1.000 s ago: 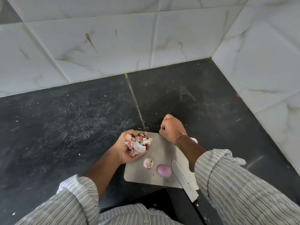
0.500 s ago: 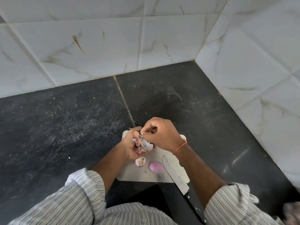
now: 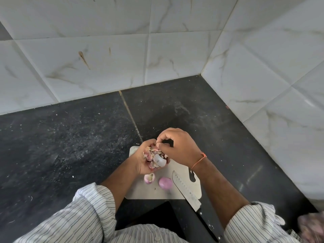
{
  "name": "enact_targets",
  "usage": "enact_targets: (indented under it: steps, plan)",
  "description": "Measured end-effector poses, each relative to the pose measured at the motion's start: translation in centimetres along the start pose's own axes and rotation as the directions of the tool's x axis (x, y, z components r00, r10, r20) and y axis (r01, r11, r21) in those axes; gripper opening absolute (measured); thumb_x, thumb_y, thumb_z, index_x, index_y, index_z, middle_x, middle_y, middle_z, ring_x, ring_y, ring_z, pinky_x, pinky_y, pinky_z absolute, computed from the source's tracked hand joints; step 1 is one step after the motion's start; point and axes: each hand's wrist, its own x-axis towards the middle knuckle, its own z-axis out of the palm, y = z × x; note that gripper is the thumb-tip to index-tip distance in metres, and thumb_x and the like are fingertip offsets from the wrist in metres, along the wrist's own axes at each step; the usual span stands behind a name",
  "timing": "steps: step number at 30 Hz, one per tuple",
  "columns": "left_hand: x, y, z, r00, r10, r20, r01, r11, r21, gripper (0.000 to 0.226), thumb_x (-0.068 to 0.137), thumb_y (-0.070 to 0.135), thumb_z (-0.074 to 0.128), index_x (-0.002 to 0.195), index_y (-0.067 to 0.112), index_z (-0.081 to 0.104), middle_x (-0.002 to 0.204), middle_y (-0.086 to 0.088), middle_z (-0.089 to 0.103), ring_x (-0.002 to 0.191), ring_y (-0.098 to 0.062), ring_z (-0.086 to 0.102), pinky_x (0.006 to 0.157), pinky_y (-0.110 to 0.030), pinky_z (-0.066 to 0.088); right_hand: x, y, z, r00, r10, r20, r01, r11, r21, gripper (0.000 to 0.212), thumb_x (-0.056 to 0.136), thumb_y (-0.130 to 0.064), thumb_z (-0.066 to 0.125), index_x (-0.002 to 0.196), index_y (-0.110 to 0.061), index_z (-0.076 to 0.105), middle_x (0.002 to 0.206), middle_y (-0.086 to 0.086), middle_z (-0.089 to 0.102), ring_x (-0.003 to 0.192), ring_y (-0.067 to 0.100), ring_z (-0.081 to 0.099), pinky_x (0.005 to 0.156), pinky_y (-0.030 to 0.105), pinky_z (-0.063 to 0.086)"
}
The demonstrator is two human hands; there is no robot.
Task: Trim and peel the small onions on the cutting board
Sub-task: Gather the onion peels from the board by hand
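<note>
A small steel cutting board [image 3: 150, 192] lies on the black counter. Two small pink onions rest on it: one [image 3: 149, 178] with pale skin still hanging on, one [image 3: 165, 183] smooth and purple. My left hand [image 3: 144, 159] is cupped palm-up over the board's far left corner and holds a heap of onion peels [image 3: 155, 157] with a pale piece among them. My right hand [image 3: 177, 146] sits just right of it, thumb and forefinger pinched together at the top of the heap. A serrated knife [image 3: 185, 189] lies on the board's right side, black handle toward me.
The dark counter [image 3: 70, 146] runs back to white marble-tiled walls that meet in a corner [image 3: 201, 74] at the far right. A blurred pinkish heap [image 3: 311, 227] sits at the frame's bottom right edge. Specks of debris dot the counter.
My right hand has come from the board's far right edge over to my left hand and now pinches at the peels there. The camera has tilted up a little.
</note>
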Motion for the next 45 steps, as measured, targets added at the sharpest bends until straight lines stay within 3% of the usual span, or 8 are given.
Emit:
enact_targets:
  steps: [4,8,10,13,17,25,31,45]
  plan:
    - [0.5,0.2,-0.3,1.0,-0.016,0.007,0.016,1.0,-0.003,0.028,0.097,0.029,0.055,0.092,0.007,0.071,0.086,-0.01,0.067,0.079,-0.024,0.067,0.072,-0.035,0.06,-0.4,0.2,0.2,0.998,-0.037,0.043,0.04,0.997,-0.07,0.022,0.096,-0.032,0.061,0.1,-0.034,0.082,0.115,-0.019,0.069,0.11,0.01,0.058,0.093,0.038,0.054]
    - [0.7,0.2,-0.2,1.0,-0.017,0.009,0.016,1.0,0.018,0.021,0.092,0.029,0.059,0.098,0.01,0.066,0.095,-0.009,0.059,0.088,-0.024,0.061,0.081,-0.038,0.055,-0.4,0.5,0.2,0.995,-0.002,-0.098,0.003,1.0,0.013,0.009,0.09,-0.024,0.078,0.094,-0.029,0.085,0.109,-0.017,0.066,0.11,0.011,0.058,0.095,0.036,0.053]
    - [1.0,0.1,-0.2,1.0,-0.022,0.018,0.021,0.999,0.029,0.018,0.092,0.028,0.06,0.097,0.011,0.065,0.094,-0.009,0.059,0.089,-0.024,0.06,0.082,-0.037,0.054,-0.3,0.8,0.2,0.998,0.009,-0.056,-0.007,1.0,0.021,0.016,0.089,-0.018,0.079,0.095,-0.031,0.086,0.114,-0.017,0.063,0.114,0.013,0.056,0.098,0.033,0.051]
    - [1.2,0.3,-0.3,0.999,-0.006,0.032,0.005,0.999,0.051,0.025,0.088,0.028,0.068,0.103,0.008,0.069,0.103,-0.012,0.063,0.095,-0.026,0.063,0.092,-0.038,0.05,-0.2,1.7,0.0,0.999,0.002,-0.04,0.0,0.999,0.051,0.037,0.092,-0.004,0.069,0.104,-0.034,0.086,0.122,-0.015,0.063,0.115,0.011,0.059,0.099,0.023,0.048]
    - [1.6,0.6,-0.7,1.0,0.018,-0.006,-0.018,1.0,0.021,0.029,0.084,0.026,0.061,0.102,0.007,0.074,0.098,-0.018,0.069,0.084,-0.032,0.068,0.085,-0.043,0.054,-1.1,3.8,-1.4,0.97,0.169,-0.173,-0.149,0.982,0.12,0.033,0.093,-0.004,0.069,0.105,-0.03,0.085,0.114,-0.015,0.068,0.105,0.001,0.066,0.091,0.007,0.045]
    - [0.8,0.4,-1.8,0.99,-0.021,-0.143,0.021,1.0,-0.002,0.032,0.093,0.026,0.054,0.092,0.006,0.079,0.094,-0.017,0.073,0.083,-0.03,0.071,0.075,-0.038,0.063,-5.9,8.7,2.4,0.865,0.501,0.025,-0.479,0.838,-0.262,0.026,0.099,-0.02,0.06,0.111,-0.023,0.083,0.119,-0.003,0.077,0.104,0.023,0.071,0.094,0.032,0.057]
    - [0.0,0.9,-3.3,0.98,-0.009,-0.198,0.007,1.0,-0.013,0.033,0.092,0.027,0.055,0.09,0.007,0.082,0.094,-0.017,0.073,0.082,-0.03,0.07,0.073,-0.038,0.063,-5.8,9.9,4.1,0.856,0.512,-0.073,-0.51,0.809,-0.293,0.024,0.101,-0.019,0.056,0.097,-0.024,0.079,0.1,0.002,0.071,0.095,0.027,0.068,0.073,0.029,0.044]
    - [-1.7,2.3,-6.2,0.954,0.02,-0.298,-0.053,0.993,-0.104,0.038,0.097,0.027,0.055,0.087,0.004,0.083,0.098,-0.02,0.074,0.09,-0.033,0.069,0.081,-0.041,0.064,-1.7,10.7,4.7,0.879,0.472,-0.061,-0.456,0.798,-0.395,0.034,0.108,-0.023,0.046,0.107,-0.016,0.08,0.108,0.007,0.077,0.097,0.027,0.072,0.09,0.036,0.058]
